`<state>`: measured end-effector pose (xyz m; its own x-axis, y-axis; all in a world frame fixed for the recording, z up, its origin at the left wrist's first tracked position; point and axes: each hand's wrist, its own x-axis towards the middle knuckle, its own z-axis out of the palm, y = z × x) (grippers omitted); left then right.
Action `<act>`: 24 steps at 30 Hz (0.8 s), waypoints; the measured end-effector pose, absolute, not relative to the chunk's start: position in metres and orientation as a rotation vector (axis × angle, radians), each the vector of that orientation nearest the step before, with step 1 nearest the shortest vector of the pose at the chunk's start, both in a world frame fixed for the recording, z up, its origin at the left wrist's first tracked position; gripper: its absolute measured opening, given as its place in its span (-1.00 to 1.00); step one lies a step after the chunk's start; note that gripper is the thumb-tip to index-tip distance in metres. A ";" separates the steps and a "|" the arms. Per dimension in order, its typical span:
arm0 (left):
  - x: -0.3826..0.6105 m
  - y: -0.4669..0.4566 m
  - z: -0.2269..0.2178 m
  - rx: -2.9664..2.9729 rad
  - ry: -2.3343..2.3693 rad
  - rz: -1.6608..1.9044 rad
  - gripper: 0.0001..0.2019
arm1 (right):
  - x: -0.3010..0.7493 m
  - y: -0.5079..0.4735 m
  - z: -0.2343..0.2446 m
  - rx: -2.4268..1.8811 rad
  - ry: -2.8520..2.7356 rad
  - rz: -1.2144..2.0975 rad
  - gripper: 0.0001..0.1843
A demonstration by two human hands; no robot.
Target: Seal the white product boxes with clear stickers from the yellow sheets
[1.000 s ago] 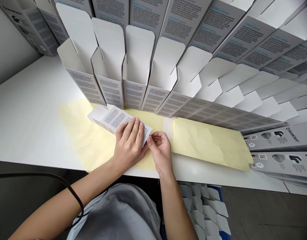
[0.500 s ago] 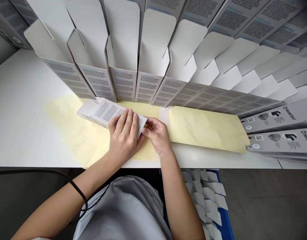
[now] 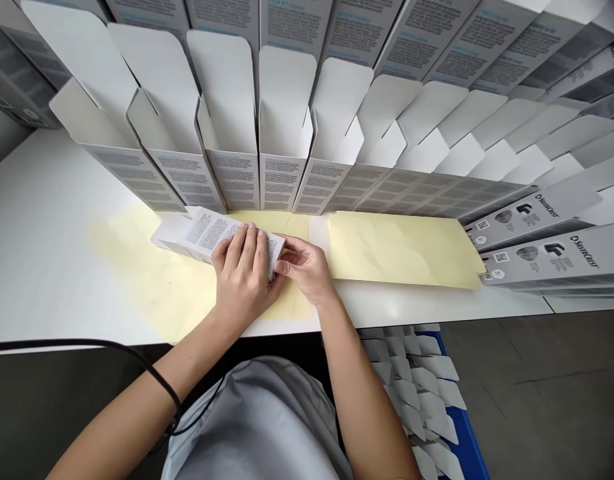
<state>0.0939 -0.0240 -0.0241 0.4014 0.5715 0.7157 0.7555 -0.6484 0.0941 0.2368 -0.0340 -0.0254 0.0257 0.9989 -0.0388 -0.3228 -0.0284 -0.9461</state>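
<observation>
A small printed cardboard carton [image 3: 207,230] lies slantwise over a yellow sheet, its white flaps at the left end sticking out. Across its top lie the fingers of my left hand [image 3: 244,270], closed on the carton with the thumb low on the near side. My right hand [image 3: 307,267] grips the carton's right end between thumb and fingers; the fingertips behind that end are partly hidden. Under the carton the yellow sheet [image 3: 181,300] rests on the white table [image 3: 51,267].
A long row of upright cartons [image 3: 284,180] with raised flaps stands behind my hands. Another yellow sheet [image 3: 401,250] lies to the right, beside stacked cartons [image 3: 551,253]. Below the table edge, a blue crate [image 3: 461,427] holds many flapped cartons. A black cable [image 3: 87,343] crosses my left arm.
My view has shifted slightly. The carton's right end now looks more squared off, with its end panel pressed in by my right hand. Both hands keep their hold.
</observation>
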 end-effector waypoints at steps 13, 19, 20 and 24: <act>0.093 -0.023 -0.024 -2.439 -1.163 -1.108 -0.39 | 0.237 -0.039 -0.022 -1.017 -0.956 1.282 -0.40; 0.093 -0.023 -0.022 -2.410 -1.144 -1.079 -0.41 | 0.235 -0.032 -0.022 -1.051 -0.945 1.225 -0.44; 0.093 -0.023 -0.023 -2.416 -1.148 -1.080 -0.41 | 0.235 -0.030 -0.021 -1.062 -0.947 1.206 -0.46; 0.093 -0.023 -0.024 -2.430 -1.158 -1.095 -0.40 | 0.233 -0.029 -0.020 -1.109 -0.950 1.140 -0.53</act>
<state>0.0926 -0.0227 -0.0241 0.4068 0.5693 0.7144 0.7454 -0.6590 0.1006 0.2331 -0.0287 -0.0199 0.1802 0.9834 0.0221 -0.1990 0.0585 -0.9783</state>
